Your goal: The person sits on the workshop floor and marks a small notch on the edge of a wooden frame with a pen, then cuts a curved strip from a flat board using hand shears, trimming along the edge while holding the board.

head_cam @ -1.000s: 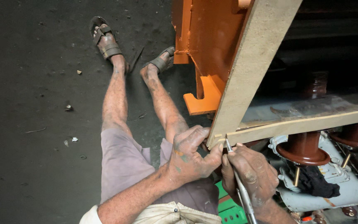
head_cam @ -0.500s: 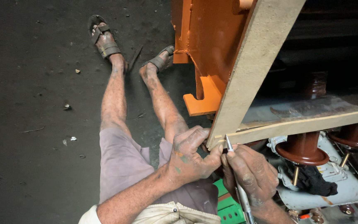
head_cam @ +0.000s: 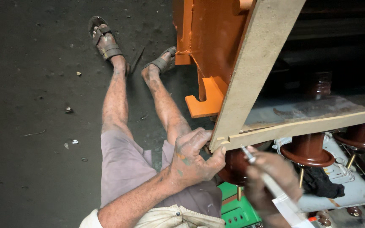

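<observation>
Two hands' grip [head_cam: 195, 158] at frame corner [head_cam: 222, 141].

Single head camera, looking steeply down, close over hands and legs

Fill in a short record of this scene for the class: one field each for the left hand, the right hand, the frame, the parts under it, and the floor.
left hand: left hand gripping the lower corner of the beige frame
right hand: right hand, blurred, holding a thin pen-like tool with its tip near that corner
frame: flat beige boards joined at a corner, beside an orange metal bracket
parts under it: brown ribbed insulators on a grey housing; a green box
floor: dark floor with small bits of debris
</observation>
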`<state>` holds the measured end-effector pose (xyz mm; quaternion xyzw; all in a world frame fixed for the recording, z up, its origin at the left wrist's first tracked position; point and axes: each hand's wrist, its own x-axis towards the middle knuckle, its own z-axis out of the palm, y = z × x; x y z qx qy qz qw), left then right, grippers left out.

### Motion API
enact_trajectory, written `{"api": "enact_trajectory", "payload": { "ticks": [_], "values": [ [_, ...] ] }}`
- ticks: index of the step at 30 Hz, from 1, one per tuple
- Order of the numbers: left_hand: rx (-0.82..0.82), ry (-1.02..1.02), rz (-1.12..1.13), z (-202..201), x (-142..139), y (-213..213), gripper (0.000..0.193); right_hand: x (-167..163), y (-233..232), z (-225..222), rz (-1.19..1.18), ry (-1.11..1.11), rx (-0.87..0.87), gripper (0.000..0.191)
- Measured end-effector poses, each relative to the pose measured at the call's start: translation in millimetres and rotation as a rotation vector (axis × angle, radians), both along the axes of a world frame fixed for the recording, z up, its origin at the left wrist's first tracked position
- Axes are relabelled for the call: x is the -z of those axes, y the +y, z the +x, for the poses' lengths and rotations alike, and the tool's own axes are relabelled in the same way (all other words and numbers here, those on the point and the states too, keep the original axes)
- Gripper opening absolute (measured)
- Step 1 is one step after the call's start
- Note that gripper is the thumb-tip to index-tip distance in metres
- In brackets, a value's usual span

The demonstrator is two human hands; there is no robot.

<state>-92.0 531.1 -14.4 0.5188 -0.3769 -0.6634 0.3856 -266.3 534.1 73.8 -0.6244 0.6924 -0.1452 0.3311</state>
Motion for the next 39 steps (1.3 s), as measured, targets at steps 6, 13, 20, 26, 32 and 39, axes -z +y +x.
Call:
{"api": "enact_trajectory", "payload": {
  "ticks": [6,13,20,26,32,39],
  "values": [
    [0.012,-0.005,0.014,0,0,1,0.024,13,-9,-22,0.156,-0.320,0.332,0.016],
    [0.022,0.010,0.014,2,0,1,0.026,12,-31,-20,0.332,-0.208,0.200,0.018],
    [0.024,-0.017,-0.007,2,1,1,0.026,8,-46,-7,0.360,-0.188,0.187,0.013],
    [0.071,-0.080,0.032,6,-4,-1,0.022,8,-48,-4,0.312,-0.181,0.170,0.011],
    [0.059,-0.049,0.039,6,-2,0,0.023,0,-35,-13,0.148,0.035,0.137,0.009],
    [0.145,-0.034,0.114,14,3,-8,0.020,-7,-10,-10,-0.079,-0.223,0.087,0.016]
  ]
}}
